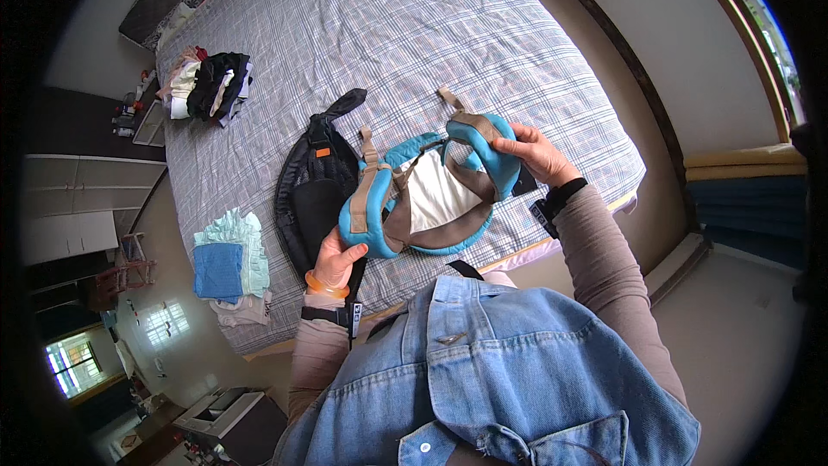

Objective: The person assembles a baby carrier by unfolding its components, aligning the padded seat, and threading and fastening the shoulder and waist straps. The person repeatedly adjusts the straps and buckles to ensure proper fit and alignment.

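A turquoise and brown baby carrier (pixel 446 197) with a white inner panel lies on the plaid bedsheet, its padded shoulder straps raised towards me. My left hand (pixel 333 262) grips the lower end of the left padded strap (pixel 367 213). With thumb and fingers around it, my right hand (pixel 540 154) holds the right padded strap (pixel 485 142). Tan webbing runs along both straps and ends in loose tails. Close by on the left is a black padded bag (pixel 317 175) with an orange tag, partly hidden by the carrier and my left hand.
Folded blue and mint clothes (pixel 229 255) lie near the bed's left edge. Farther up sits a pile of dark and pale clothes (pixel 217 87). The bed (pixel 401 32) reaches to a wall on the right. A cabinet (pixel 226 424) stands on the floor at lower left.
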Tool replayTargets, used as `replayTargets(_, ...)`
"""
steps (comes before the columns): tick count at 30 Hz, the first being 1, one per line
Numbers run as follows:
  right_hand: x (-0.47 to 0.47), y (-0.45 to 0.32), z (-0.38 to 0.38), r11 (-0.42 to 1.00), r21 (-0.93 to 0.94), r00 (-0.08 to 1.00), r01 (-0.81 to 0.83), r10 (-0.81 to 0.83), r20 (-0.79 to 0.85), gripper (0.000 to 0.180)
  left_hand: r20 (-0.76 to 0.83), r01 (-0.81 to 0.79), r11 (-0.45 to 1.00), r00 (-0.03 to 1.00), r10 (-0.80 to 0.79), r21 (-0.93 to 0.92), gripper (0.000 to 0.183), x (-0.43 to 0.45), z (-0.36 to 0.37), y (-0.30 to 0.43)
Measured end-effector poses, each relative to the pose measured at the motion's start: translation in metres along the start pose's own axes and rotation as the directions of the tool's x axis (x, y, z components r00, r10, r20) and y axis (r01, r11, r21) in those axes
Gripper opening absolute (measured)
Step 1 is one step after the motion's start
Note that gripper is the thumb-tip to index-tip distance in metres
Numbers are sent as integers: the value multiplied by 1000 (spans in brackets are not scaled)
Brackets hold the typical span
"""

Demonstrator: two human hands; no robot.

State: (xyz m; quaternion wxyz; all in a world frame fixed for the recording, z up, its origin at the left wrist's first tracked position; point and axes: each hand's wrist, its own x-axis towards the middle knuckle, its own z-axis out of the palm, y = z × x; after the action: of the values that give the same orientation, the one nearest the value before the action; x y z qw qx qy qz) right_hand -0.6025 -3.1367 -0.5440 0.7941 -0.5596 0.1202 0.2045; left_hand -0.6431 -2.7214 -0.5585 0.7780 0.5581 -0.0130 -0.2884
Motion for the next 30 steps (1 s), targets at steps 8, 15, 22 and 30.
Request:
replayTargets(8,-6,-15,11,965,-233,991,116,-98,86,69,23,-102,993,995,101,56,87,15,23,35)
replayTargets(15,-2,-8,11,943,-334,1000,8,0,23,68,-3,-28,991,1000,29,127,70,21,24,26)
replayTargets(22,3,-3,6,970,-241,1000,17,-21,-13,60,-87,-61,994,994,69,87,51,21,20,18)
replayTargets(30,16,-6,10,927,-375,1000,-2,0,-6,63,-70,-24,991,997,33,133,50,34,16,25)
